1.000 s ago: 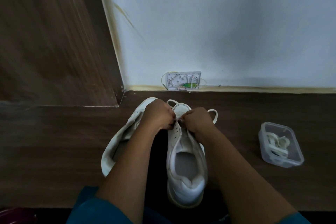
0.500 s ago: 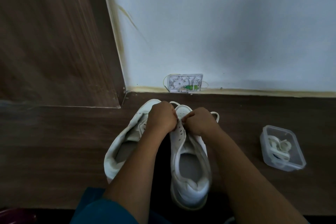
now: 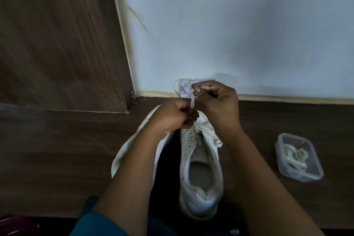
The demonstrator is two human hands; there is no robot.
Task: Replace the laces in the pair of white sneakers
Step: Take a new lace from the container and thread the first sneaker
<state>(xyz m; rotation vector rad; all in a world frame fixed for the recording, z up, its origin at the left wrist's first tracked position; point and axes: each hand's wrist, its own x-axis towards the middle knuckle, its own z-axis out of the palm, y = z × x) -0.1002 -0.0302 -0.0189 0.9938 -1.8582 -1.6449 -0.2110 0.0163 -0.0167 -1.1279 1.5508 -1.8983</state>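
- Lace (image 3: 192,101): soft, limp and light, drawn taut up from the front eyelets of the upright sneaker (image 3: 201,193) on the floor (image 3: 57,159).
- Right hand (image 3: 218,101), raised, pinches its end; left hand (image 3: 172,117) curls round it lower down.
- Judged best hold: close to the tip, for threading.

You are looking down at a dark wood-grain floor (image 3: 57,159) meeting a pale wall (image 3: 229,25). A brown wooden panel (image 3: 57,34) is standing at your left, 1 small wall plate (image 3: 184,88) is sitting low, and dim light is shading the wall.
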